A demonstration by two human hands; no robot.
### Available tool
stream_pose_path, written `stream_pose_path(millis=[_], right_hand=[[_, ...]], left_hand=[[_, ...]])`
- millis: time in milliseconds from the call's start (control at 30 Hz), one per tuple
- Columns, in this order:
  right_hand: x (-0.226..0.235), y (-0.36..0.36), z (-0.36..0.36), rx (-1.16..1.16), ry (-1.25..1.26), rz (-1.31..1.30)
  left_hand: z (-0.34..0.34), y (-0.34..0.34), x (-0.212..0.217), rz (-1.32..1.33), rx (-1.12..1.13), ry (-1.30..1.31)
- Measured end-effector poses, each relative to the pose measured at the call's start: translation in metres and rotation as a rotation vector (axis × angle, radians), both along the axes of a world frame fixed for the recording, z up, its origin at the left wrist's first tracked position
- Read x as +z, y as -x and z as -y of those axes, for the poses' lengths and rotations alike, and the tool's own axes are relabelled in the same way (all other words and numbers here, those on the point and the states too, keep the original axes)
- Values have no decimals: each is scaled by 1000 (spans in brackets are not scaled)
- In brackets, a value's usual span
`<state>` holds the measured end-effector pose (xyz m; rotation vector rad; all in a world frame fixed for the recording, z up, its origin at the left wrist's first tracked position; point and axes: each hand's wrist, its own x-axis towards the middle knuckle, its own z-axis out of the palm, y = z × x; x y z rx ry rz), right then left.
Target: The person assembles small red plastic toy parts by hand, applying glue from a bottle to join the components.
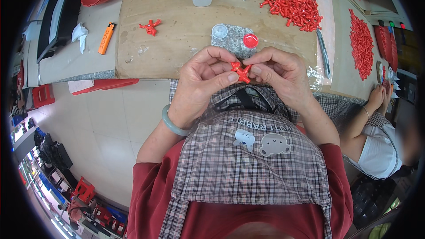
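Left hand (199, 74) and right hand (285, 71) are close together at the near edge of a cardboard-covered table (164, 57), both mostly closed, with a small red figure (242, 74) pinched between them. Left thumb and forefinger grip one side of it, right thumb and forefinger the other; what the remaining curled fingers touch, I cannot tell. Just beyond the knuckles lies a speckled grey slab (232, 46) bearing a round whitish dish (219, 31) and a round red one (250, 40). Another red figure (151, 27) lies off to the left, and a heap of red pieces (290, 2) spreads farther right.
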<state>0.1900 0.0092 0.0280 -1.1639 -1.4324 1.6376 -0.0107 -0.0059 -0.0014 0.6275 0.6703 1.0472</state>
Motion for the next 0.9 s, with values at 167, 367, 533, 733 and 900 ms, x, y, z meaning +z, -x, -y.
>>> stream_pose_path(millis=[167,367,533,733,900], right_hand=[[13,-1,-12,124,-428,319],[22,0,-20,409,-799,437],[23,5,-22,415,-778,390],[20,-13,-37,200,-621,484],[0,-34,-58,-6,-648,684]], left_hand=[[4,0,4,-82,-36,-41],[2,5,6,-446,-164,-193],[0,7,8,-357,-246,-150],[1,16,4,-168,-220,6],[-4,17,-3,5,-132,47]])
